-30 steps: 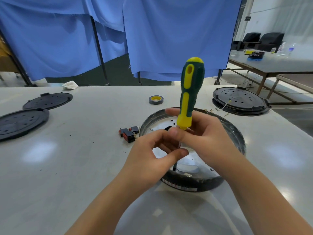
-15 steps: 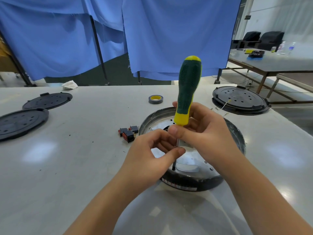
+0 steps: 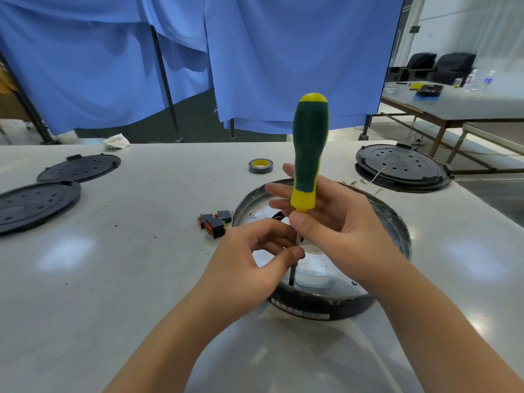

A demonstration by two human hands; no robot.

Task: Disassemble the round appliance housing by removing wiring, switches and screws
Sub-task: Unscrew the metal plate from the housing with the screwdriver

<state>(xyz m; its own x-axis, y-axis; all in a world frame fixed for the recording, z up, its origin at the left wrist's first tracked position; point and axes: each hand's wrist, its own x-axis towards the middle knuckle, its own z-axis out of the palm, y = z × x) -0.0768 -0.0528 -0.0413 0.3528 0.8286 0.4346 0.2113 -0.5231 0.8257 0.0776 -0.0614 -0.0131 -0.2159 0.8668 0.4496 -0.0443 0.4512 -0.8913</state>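
Now: housing (image 3: 391, 222) rigid, steady by rim | right hand (image 3: 334, 219) fingers pinching screwdriver (image 3: 310, 148) collar | left hand (image 3: 255, 256) fingers pinching shaft.

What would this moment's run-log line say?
step: unscrewing | right hand: holds screwdriver upright | left hand: pinches shaft | tip: inside round housing | switches: on table

Round appliance housing (image 3: 394, 222): black rim, silver inner plate, lying open-side up below both grips. Green-yellow screwdriver (image 3: 310, 148) upright, tip on plate. Removed red-black switches (image 3: 215, 222) left of it.
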